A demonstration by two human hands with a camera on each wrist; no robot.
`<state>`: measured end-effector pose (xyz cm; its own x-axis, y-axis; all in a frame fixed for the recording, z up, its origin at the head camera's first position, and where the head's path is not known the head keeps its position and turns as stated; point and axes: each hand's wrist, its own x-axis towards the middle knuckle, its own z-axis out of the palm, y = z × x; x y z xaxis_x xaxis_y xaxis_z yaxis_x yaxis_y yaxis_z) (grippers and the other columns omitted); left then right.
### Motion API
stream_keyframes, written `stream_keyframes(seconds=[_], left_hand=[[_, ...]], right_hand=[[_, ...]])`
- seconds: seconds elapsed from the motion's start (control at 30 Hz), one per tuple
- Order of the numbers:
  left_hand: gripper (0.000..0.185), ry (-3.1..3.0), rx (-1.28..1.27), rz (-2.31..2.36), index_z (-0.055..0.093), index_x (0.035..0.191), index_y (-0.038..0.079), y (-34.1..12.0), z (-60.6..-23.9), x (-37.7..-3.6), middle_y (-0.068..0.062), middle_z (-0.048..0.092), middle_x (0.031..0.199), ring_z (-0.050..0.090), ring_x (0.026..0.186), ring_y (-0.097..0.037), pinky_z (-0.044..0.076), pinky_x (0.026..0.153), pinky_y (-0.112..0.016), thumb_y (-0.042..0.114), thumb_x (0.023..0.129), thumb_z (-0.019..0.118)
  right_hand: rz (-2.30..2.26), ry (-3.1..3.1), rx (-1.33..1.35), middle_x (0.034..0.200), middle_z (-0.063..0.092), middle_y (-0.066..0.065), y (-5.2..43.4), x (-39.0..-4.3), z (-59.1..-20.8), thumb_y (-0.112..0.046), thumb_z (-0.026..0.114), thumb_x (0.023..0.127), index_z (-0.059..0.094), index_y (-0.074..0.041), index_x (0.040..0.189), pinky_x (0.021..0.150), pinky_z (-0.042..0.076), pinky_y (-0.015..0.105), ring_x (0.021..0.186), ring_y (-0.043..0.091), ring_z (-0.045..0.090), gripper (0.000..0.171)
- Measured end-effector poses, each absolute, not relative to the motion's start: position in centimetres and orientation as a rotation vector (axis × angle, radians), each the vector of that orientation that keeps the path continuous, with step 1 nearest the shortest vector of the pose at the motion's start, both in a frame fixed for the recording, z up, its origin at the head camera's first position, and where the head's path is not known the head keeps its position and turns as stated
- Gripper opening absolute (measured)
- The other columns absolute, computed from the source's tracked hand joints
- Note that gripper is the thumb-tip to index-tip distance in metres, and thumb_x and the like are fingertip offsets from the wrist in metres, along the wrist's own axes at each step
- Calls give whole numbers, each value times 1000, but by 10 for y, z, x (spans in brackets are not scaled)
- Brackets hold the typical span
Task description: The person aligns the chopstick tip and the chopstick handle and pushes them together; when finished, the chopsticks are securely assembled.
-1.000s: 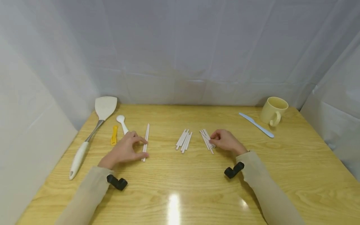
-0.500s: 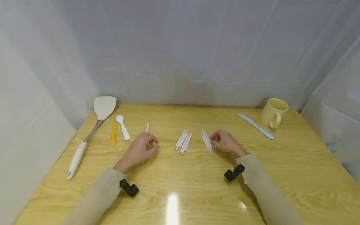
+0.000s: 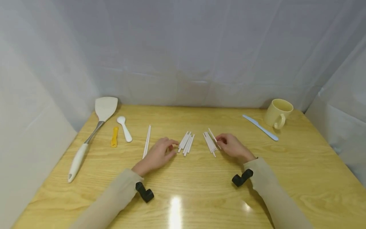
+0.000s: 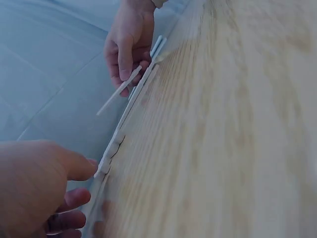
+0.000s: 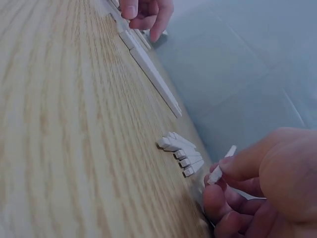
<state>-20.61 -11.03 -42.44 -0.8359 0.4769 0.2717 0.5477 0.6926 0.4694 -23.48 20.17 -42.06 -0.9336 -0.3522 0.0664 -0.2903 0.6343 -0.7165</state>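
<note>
A: Where is the little white stick [image 3: 214, 137]?

B: In the right hand [image 3: 231, 145]. The thumb and finger pinch it near its close end, and the far end pokes out in front.

A: Why pinch it like that?

B: It's so thin, I think two fingertips do the job best. In the left wrist view its far end tips up off the table [image 3: 200, 184].

A: What's next to it?

B: The right bunch [image 3: 209, 143] of sticks. They lie flat, side by side, maybe so one can come off the edge easily.

A: And the left hand [image 3: 160, 155]?

B: It grips nothing. Its fingers are loose, with a gap by the thumb, right at the left bunch [image 3: 185, 141]. I can't tell if a fingertip touches. The gap looks good for something thin.

A: Any more sticks?

B: A thin pair [image 3: 147, 140] past the left hand, maybe kept apart so they don't get mixed up.

A: And farther out?

B: A white spoon [image 3: 125, 128], a yellow clip [image 3: 114, 137] and a big spatula [image 3: 94, 132] on the left. A blue knife [image 3: 260, 127] and a yellow mug [image 3: 275, 114] on the right. They're at the sides, I guess to give the hands room.
</note>
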Motion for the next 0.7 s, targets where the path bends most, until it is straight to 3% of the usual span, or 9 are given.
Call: stream_keyframes(seconds=[0.2, 0.7], left_hand=[[27, -2801, -846, -830, 67, 116, 13, -108, -431, -206, -3, 56, 92, 48, 84, -16, 39, 70, -28, 18, 90, 66], [29, -2727, -833, -934, 69, 115, 11, -108, -440, -186, -1, 53, 91, 43, 81, -13, 36, 71, -28, 16, 86, 71]], right_hand=[[-1318, 2646, -559, 74, 56, 10, 203, -234, -423, 1, 48, 96, 56, 12, 106, 56, 42, 22, 62, 12, 50, 17], [-1409, 2603, -564, 78, 58, 14, 206, -228, -425, 3, 48, 95, 53, 14, 107, 58, 45, 22, 63, 11, 52, 17]])
